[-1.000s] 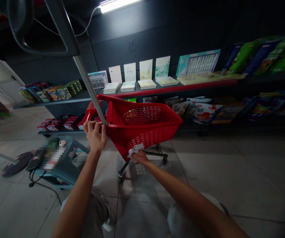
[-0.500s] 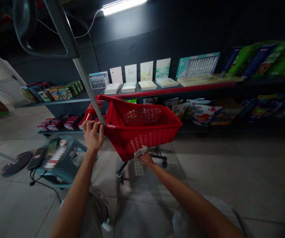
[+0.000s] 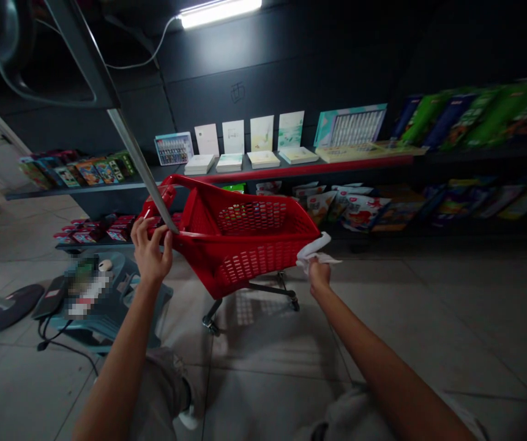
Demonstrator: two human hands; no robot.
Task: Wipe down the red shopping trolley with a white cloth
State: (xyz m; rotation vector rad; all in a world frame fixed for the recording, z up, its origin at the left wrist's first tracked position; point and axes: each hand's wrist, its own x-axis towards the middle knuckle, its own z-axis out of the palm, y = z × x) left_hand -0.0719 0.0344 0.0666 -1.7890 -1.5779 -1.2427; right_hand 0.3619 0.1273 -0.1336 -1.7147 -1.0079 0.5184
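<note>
A red plastic shopping cart with perforated basket walls stands on dark caster legs in front of me. My left hand is closed on the cart's handle end, beside the lower end of a metal pole. At the basket's far right end, my right hand grips a crumpled white cloth. The cloth lies against the basket's corner, one end of it loose to the right. Part of my right hand's fingers is hidden behind the cloth.
Behind the cart runs a dark shelf with booklets and boxes; snack bags fill the lower level. To the left stands a blue-grey plastic stool carrying items and a cable. A round pole base rests on the floor nearby.
My right hand has moved the cloth from the basket's lower near side, right and upward to its far right end. My left hand keeps its hold while the view shifts slightly.
</note>
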